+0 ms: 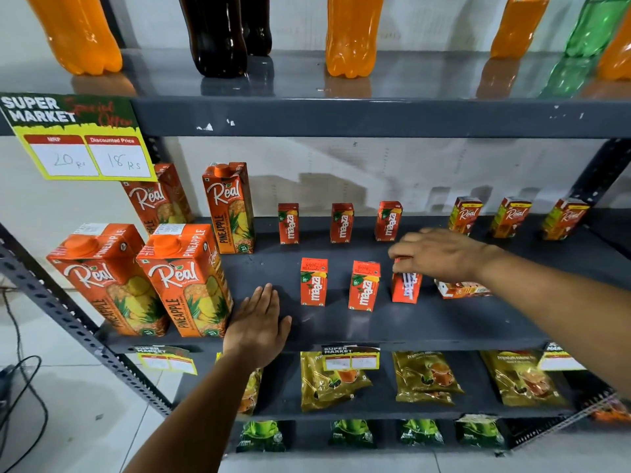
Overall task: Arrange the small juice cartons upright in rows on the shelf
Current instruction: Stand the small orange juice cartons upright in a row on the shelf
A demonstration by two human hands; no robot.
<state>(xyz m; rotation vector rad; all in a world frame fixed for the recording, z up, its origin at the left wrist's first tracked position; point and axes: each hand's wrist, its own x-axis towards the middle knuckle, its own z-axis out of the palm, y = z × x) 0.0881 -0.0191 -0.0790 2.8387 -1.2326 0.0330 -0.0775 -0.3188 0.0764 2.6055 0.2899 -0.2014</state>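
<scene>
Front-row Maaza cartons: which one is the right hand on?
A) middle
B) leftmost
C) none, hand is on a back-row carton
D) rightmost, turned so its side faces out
D. The right hand has its fingertips on top of the rightmost front-row Maaza carton, which shows a side panel rather than the logo; the other two front-row cartons stand untouched, logo forward.

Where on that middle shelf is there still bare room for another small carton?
Bare shelf runs along the front edge, from the flat left hand rightward. The right hand crowds the third front Maaza carton and a carton lying flat.
</scene>
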